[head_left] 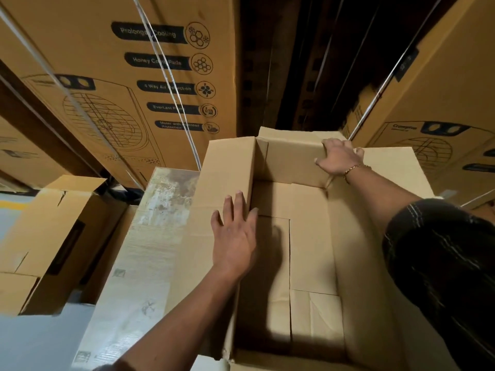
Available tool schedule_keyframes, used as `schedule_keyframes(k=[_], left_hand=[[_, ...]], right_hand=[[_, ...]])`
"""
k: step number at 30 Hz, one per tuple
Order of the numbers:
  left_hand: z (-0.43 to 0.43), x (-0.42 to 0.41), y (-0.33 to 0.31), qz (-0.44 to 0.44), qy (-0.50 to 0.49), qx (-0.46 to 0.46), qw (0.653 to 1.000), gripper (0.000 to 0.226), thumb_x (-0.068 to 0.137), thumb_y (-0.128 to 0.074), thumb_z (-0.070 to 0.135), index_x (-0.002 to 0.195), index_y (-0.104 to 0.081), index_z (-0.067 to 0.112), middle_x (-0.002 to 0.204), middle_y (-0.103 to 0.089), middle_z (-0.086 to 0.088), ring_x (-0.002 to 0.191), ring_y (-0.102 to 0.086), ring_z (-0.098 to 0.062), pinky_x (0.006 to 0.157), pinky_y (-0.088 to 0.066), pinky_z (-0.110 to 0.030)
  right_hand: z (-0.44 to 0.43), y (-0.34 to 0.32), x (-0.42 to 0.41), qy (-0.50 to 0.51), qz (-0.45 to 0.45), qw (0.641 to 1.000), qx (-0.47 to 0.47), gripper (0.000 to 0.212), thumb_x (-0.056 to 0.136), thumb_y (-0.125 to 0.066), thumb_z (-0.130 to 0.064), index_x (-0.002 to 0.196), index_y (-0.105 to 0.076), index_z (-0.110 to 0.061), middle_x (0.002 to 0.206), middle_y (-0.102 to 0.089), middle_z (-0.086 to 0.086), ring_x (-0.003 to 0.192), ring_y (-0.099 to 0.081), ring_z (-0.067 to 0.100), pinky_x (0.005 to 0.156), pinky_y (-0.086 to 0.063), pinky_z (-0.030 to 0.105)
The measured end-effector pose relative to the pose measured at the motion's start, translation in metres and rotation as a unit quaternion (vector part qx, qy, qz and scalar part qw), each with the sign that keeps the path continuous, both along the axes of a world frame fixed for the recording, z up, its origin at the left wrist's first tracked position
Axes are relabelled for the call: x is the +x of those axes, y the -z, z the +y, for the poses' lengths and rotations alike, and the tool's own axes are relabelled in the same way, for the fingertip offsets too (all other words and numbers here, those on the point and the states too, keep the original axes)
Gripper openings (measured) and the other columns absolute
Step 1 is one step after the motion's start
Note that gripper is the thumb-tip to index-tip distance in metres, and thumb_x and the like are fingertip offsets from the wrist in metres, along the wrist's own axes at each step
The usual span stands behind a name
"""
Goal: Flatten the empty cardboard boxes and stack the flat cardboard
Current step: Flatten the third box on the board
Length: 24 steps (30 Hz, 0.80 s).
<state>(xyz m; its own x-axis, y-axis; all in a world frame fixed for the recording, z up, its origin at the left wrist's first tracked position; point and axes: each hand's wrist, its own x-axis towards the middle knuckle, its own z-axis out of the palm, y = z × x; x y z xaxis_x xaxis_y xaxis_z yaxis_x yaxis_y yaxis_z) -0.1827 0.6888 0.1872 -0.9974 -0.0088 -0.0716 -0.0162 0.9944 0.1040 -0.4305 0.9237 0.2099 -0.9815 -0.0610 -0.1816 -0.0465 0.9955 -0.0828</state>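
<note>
**A standing box in tight quarters**

We have the open box (310, 236) right in front of us, upright and not yet flattened, its bottom flaps shut. Our right hand (337, 156) grips the rim of the far wall, fingers curled over it. Our left hand (235, 236) lies wide, fingers straight and spread, at the top of the left wall.

The risk we see is that pushing the walls over with the bottom shut could buckle or tear the board instead of folding it on its creases. The corner below our right hand looks parted.

Room is scarce. The left carton (107, 76) and the right carton (442, 103) stand close, so a collapsing wall may catch their straps (171, 84). A smaller box (45, 231) and a pale sheet (150, 250) crowd the left. The floor (32, 344) beyond them looks like our freest space.
</note>
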Motion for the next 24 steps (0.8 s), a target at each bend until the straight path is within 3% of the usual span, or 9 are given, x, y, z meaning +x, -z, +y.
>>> schedule_keyframes(k=[4, 6, 12, 15, 18, 21, 24], left_hand=[[0.000, 0.001, 0.002, 0.000, -0.010, 0.027, 1.000, 0.074, 0.087, -0.064, 0.017, 0.153, -0.029, 0.025, 0.168, 0.007, -0.014, 0.154, 0.004, -0.038, 0.119, -0.016, -0.059], [-0.001, -0.001, 0.001, -0.008, -0.013, 0.033, 0.999, 0.073, 0.088, -0.068, 0.024, 0.151, -0.032, 0.026, 0.168, 0.007, -0.012, 0.155, 0.003, -0.036, 0.119, -0.017, -0.058], [-0.003, 0.000, -0.003, -0.017, -0.014, 0.030, 0.999, 0.067, 0.086, -0.069, 0.039, 0.144, -0.038, 0.027, 0.168, 0.008, -0.009, 0.155, 0.004, -0.033, 0.120, -0.016, -0.055], [-0.004, 0.000, -0.003, -0.005, -0.019, 0.034, 0.999, 0.065, 0.085, -0.068, 0.038, 0.143, -0.042, 0.027, 0.169, 0.003, -0.009, 0.155, 0.000, -0.032, 0.120, -0.017, -0.055], [-0.004, 0.000, -0.004, 0.003, -0.023, 0.020, 1.000, 0.065, 0.086, -0.068, 0.039, 0.144, -0.042, 0.026, 0.169, -0.004, -0.009, 0.155, -0.006, -0.032, 0.120, -0.021, -0.056], [-0.005, 0.002, -0.007, 0.015, -0.018, 0.010, 1.000, 0.067, 0.089, -0.064, 0.043, 0.148, -0.039, 0.024, 0.169, -0.009, -0.009, 0.154, -0.010, -0.033, 0.121, -0.021, -0.056], [-0.005, 0.007, -0.015, 0.014, 0.003, -0.010, 1.000, 0.069, 0.094, -0.052, 0.053, 0.153, -0.033, 0.023, 0.169, -0.010, -0.009, 0.155, -0.008, -0.032, 0.124, -0.014, -0.057]], right_hand=[[0.000, 0.001, -0.009, 0.018, 0.010, 1.000, -0.005, 0.034, 0.101, -0.042, -0.035, 0.135, -0.047, -0.034, 0.145, -0.048, -0.002, 0.136, -0.033, 0.025, 0.102, -0.025, 0.055], [0.001, 0.001, -0.011, 0.015, 0.011, 1.000, 0.001, 0.032, 0.102, -0.041, -0.035, 0.133, -0.047, -0.035, 0.143, -0.049, -0.002, 0.135, -0.034, 0.025, 0.099, -0.025, 0.055], [0.027, 0.002, 0.025, -0.059, -0.007, 0.998, 0.005, 0.073, 0.098, -0.049, -0.051, 0.159, -0.017, -0.028, 0.170, -0.008, -0.001, 0.155, -0.010, 0.024, 0.121, -0.012, 0.056], [0.065, 0.006, 0.072, -0.032, 0.008, 0.999, 0.008, 0.075, 0.098, -0.043, -0.058, 0.161, -0.014, -0.029, 0.171, -0.002, -0.003, 0.156, -0.006, 0.025, 0.123, -0.010, 0.056], [0.105, 0.003, 0.130, 0.076, 0.023, 0.995, -0.057, 0.083, 0.094, -0.042, -0.071, 0.160, -0.019, -0.028, 0.170, -0.011, -0.001, 0.155, -0.011, 0.025, 0.121, -0.014, 0.055], [0.139, -0.011, 0.189, 0.201, 0.028, 0.964, -0.174, 0.092, 0.086, -0.050, -0.078, 0.158, -0.025, -0.027, 0.164, -0.029, 0.003, 0.147, -0.030, 0.031, 0.114, -0.029, 0.057], [0.181, -0.018, 0.242, 0.324, -0.058, 0.872, -0.363, 0.096, 0.081, -0.067, -0.071, 0.154, -0.034, -0.019, 0.151, -0.049, 0.008, 0.130, -0.052, 0.033, 0.106, -0.042, 0.048]])
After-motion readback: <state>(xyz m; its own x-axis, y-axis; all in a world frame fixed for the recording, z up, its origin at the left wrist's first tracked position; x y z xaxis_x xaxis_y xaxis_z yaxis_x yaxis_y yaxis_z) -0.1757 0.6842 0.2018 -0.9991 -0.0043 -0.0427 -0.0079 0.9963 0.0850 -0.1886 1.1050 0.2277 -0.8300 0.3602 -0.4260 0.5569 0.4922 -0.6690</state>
